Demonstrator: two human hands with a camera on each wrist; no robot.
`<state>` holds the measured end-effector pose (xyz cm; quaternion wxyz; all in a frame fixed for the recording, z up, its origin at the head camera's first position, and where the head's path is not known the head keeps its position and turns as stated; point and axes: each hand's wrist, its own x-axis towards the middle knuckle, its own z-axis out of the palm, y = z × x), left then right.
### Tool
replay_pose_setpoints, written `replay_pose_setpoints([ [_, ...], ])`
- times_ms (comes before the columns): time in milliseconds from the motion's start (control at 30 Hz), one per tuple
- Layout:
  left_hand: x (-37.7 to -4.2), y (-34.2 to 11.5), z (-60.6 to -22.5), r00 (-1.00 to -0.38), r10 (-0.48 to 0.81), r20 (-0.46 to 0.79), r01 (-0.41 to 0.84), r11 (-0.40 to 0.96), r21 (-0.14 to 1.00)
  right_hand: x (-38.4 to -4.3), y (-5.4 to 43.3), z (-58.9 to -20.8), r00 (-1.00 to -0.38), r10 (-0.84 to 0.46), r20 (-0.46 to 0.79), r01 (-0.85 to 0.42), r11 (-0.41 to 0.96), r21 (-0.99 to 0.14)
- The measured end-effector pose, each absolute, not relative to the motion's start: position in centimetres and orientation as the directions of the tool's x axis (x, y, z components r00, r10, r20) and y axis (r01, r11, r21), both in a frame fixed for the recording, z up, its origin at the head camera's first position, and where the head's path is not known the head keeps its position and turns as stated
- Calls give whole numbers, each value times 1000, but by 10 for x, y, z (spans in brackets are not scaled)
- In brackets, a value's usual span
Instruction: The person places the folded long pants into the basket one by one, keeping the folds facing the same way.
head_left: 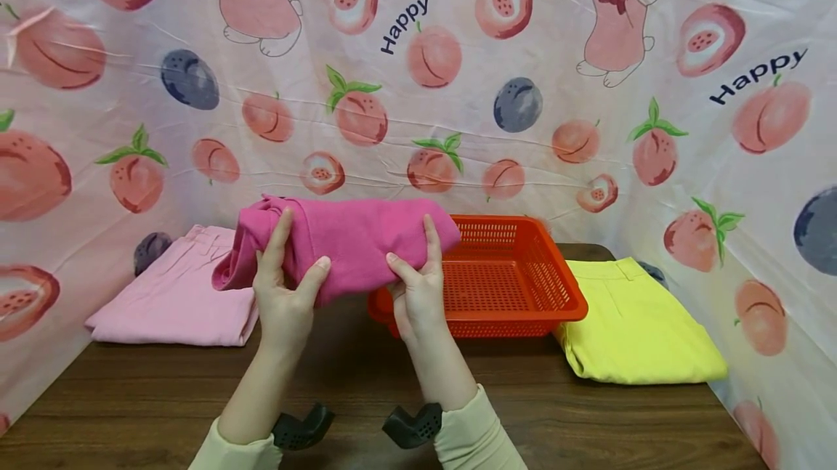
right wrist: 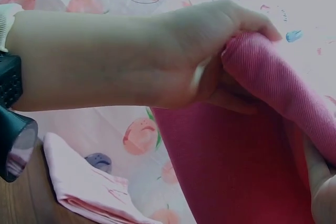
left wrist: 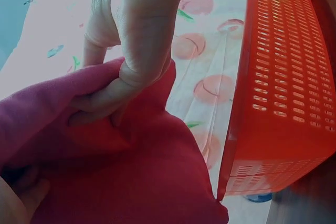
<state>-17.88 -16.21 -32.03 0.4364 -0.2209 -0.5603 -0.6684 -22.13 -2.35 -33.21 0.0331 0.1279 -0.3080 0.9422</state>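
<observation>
Both hands hold a bright pink folded garment (head_left: 366, 237) up above the table. My left hand (head_left: 284, 296) grips its left part, thumb on the near face and a finger along the front. On the right part, my right hand (head_left: 418, 285) pinches the lower edge with thumb and fingers. A loose fold hangs at the garment's left end. In the right wrist view, a ribbed band (right wrist: 273, 80) runs along one edge of the cloth. The left wrist view shows fingers tucked under a fold of the garment (left wrist: 136, 182).
Behind the right hand stands a red perforated plastic basket (head_left: 569, 303), partly covered by the garment. Folded light pink trousers (head_left: 183, 296) lie at the left, folded yellow trousers (head_left: 641, 325) at the right. The brown wooden table (head_left: 327, 368) backs onto a fruit-print curtain (head_left: 261, 150).
</observation>
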Motion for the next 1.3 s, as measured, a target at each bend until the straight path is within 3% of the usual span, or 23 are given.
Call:
replay_pose_setpoints([
  [167,-179,-162,-314,-447,-400,800,894,-218,391,-221,-17,-329,-951,-29,307,-150,-825,-545],
  [300,-181,-164,-305,-446,-500,743,886,-366,285,-219,-13,-325,-931,-30,363,-174,-838,-517],
  [400,-180,-166,-303,-496,-524,692,857,-423,294,-218,-10,-322,-916,-23,401,-195,-848,-493],
  [733,-177,-177,-300,-728,-444,523,681,-556,476,-219,6,-314,-887,9,462,-226,-880,-417],
  [1067,-180,-191,-304,-895,-278,350,434,-359,826,-226,20,-304,-856,19,517,-277,-861,-427],
  [1300,-188,-203,-310,-929,-159,334,336,14,942,-230,27,-296,-839,-2,544,-293,-841,-456],
])
